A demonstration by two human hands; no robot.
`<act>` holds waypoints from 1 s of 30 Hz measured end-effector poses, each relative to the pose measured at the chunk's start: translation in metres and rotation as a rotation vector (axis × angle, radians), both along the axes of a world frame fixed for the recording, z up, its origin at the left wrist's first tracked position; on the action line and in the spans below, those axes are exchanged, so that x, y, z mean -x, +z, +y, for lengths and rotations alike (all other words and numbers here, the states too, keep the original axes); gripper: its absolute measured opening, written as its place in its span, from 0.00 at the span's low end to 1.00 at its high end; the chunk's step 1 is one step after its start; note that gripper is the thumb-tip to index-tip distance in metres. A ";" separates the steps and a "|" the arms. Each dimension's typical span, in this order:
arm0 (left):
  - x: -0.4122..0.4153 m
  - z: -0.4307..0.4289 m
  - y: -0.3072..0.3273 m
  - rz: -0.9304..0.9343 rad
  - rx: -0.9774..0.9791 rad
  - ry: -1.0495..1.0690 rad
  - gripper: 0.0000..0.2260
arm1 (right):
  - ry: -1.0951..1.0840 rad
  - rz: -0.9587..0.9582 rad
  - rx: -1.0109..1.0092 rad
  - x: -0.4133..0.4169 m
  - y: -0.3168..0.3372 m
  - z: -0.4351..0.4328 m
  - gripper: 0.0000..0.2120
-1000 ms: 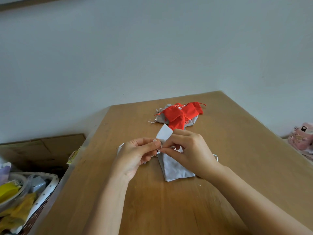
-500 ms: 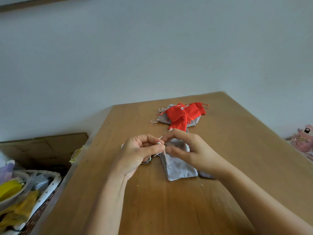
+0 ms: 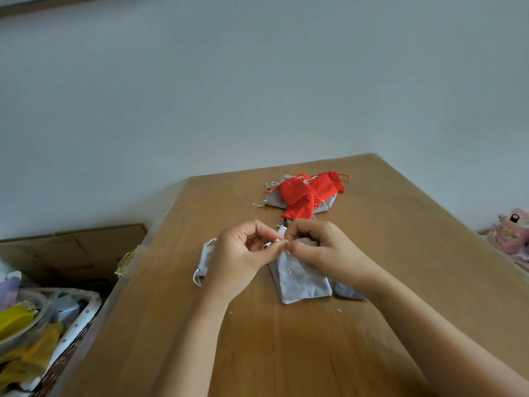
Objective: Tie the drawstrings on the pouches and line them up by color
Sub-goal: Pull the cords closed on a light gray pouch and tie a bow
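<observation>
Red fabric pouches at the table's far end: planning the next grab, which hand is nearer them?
Right. The right hand is just on the near side of the red fabric pouches; the left hand lies farther left.

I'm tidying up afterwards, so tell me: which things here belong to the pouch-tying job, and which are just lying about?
Job: grey pouch, pinched at its top by left hand and right hand; second grey pouch; pile of red and grey pouches.
Lying about: cardboard box; basket; pink item at far right.
</observation>
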State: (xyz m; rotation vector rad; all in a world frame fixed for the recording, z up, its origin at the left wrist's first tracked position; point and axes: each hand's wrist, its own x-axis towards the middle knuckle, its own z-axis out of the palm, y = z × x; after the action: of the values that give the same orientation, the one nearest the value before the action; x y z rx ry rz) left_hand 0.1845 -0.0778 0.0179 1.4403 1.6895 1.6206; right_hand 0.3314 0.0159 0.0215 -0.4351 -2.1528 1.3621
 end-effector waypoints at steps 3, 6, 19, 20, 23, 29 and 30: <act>0.000 0.002 -0.004 0.129 0.007 0.073 0.09 | -0.088 -0.003 -0.083 0.002 -0.002 -0.004 0.07; -0.003 0.001 -0.003 0.232 0.030 0.109 0.09 | -0.146 -0.021 -0.192 0.002 -0.004 -0.004 0.07; -0.006 0.001 -0.004 0.541 0.040 0.193 0.04 | -0.088 -0.089 -0.137 0.002 -0.009 0.010 0.14; -0.006 0.001 -0.004 0.533 0.021 0.173 0.04 | -0.091 -0.086 -0.092 0.001 -0.008 0.014 0.16; -0.008 0.001 -0.005 0.505 -0.066 0.094 0.06 | 0.008 -0.037 0.113 -0.004 -0.006 0.019 0.12; -0.006 0.000 -0.004 0.395 -0.145 0.081 0.05 | 0.091 0.124 0.340 -0.007 -0.007 0.021 0.04; -0.006 0.000 -0.003 0.387 -0.149 0.076 0.05 | 0.095 0.134 0.350 -0.008 -0.006 0.022 0.04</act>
State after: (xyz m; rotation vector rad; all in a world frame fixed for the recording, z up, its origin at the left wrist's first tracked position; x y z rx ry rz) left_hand 0.1901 -0.0779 0.0144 1.8835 1.8782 1.6134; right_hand 0.3392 0.0376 0.0152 -0.3638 -1.8515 1.7783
